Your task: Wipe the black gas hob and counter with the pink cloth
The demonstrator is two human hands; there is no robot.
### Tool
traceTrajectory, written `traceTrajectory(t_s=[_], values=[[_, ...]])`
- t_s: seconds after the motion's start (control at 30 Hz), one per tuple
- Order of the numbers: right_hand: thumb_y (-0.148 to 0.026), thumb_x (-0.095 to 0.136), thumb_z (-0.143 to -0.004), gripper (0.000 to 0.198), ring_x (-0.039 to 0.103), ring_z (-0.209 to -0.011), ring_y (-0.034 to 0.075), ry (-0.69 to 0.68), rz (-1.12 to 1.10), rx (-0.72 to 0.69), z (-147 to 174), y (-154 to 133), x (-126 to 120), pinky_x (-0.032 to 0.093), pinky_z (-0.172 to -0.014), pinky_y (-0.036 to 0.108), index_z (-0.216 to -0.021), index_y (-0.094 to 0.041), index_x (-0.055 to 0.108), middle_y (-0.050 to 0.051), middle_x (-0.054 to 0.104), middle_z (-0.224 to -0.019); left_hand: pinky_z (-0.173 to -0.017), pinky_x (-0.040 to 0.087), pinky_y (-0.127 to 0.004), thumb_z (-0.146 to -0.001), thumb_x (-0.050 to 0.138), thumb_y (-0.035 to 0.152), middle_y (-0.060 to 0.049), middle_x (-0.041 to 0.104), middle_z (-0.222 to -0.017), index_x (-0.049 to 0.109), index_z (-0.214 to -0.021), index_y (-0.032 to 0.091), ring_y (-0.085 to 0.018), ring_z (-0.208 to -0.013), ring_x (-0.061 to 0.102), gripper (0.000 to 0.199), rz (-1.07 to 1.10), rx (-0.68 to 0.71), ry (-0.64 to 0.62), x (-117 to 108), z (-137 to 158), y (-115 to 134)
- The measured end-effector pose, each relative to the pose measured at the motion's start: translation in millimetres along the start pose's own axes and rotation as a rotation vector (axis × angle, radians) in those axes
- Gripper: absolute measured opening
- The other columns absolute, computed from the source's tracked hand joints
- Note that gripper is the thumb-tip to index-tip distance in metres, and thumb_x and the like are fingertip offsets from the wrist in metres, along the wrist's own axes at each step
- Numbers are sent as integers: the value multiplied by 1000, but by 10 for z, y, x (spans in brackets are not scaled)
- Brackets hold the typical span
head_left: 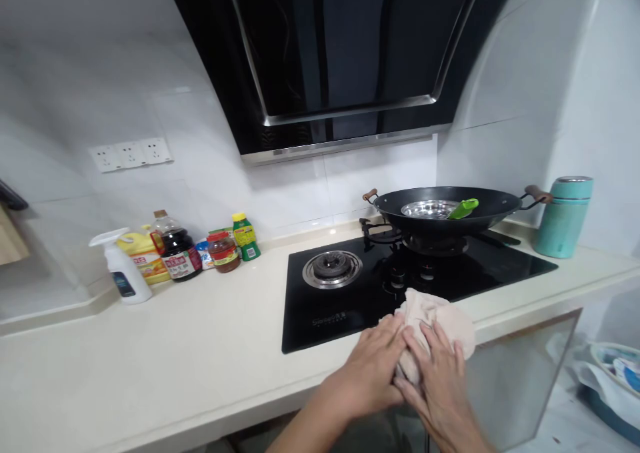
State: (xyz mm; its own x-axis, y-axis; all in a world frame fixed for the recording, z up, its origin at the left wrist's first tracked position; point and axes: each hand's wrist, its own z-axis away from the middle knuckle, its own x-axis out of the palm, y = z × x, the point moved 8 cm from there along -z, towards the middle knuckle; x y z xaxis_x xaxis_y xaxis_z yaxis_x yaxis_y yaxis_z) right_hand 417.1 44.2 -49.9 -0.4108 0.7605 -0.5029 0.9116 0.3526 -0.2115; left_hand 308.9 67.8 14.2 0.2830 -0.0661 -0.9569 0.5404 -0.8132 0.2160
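Head view: a kitchen counter (200, 353), pale and smooth, running from the left edge of the frame across to the right. Set into it, centre to right, a black glass stove (320, 306), with a burner (333, 269) ringed in metal at its left side. On the stove, right of centre, a black wok (500, 204) with wooden handles, holding a shiny metal bowl (420, 209) and a green handle (464, 208). At far right, a teal flask (563, 223), upright near the wok's handle. At left, against the wall (210, 199) of pale tile: white spray bottle (127, 276), yellow jug (155, 266), dark sauce bottle (181, 256), red-lidded jar (223, 254), green bottle (246, 239) with yellow cap. Upper left, three wall sockets (131, 154); top centre, a black range hood (345, 59). Lower right, a cabinet door (520, 379) beneath the counter and a blue basin (607, 416). One pale cloth (457, 329), bunched, lower centre-right, at the stove's front edge. Left hand (375, 363): fingers partly curled over the cloth, keeping hold of its left part. Right hand (443, 383): fingers spread and bent, gripping the same cloth; tightness of either grip cannot be told.
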Motion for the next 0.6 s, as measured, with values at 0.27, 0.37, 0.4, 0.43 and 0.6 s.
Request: traceTrajectory(t_s=[0.27,0.37,0.4,0.43,0.6], values=[[-35,63,-92,40,47,-132,38,97,-83,-17,-287,-614,-50,29,-110,69,-132,-28,60,14,54,-136,-89,56,-34,-91,54,35,-9,76,-107,65,-129,16,-21,-96,72,44,536,-446,306,-657,754,-910],[-32,65,-90,34,52,-125,35,189,-188,-157,-283,-838,-12,34,-108,62,-123,-24,63,14,57,-128,-85,55,-32,-91,56,43,-10,74,-103,69,-121,16,-20,-90,71,42,542,-506,435,-699,942,-1071],[-32,66,-89,34,53,-123,34,215,-202,-200,-266,-843,3,36,-107,60,-121,-23,63,14,58,-125,-83,55,-32,-91,56,44,-10,74,-105,71,-117,18,-20,-89,71,39,524,-503,467,-709,993,-1080],[-33,67,-87,34,54,-122,33,240,-204,-231,-246,-802,15,38,-106,59,-119,-22,63,13,58,-123,-82,55,-32,-91,57,45,-9,73,-106,73,-113,20,-20,-89,70,37,496,-498,496,-721,1043,-1077],[-34,65,-85,33,59,-116,30,318,-97,-181,-176,-11,-8,41,-105,56,-116,-23,60,11,62,-118,-84,56,-33,-91,60,43,-8,73,-112,77,-104,25,-23,-99,70,29,340,-507,599,-821,1324,-1096]])
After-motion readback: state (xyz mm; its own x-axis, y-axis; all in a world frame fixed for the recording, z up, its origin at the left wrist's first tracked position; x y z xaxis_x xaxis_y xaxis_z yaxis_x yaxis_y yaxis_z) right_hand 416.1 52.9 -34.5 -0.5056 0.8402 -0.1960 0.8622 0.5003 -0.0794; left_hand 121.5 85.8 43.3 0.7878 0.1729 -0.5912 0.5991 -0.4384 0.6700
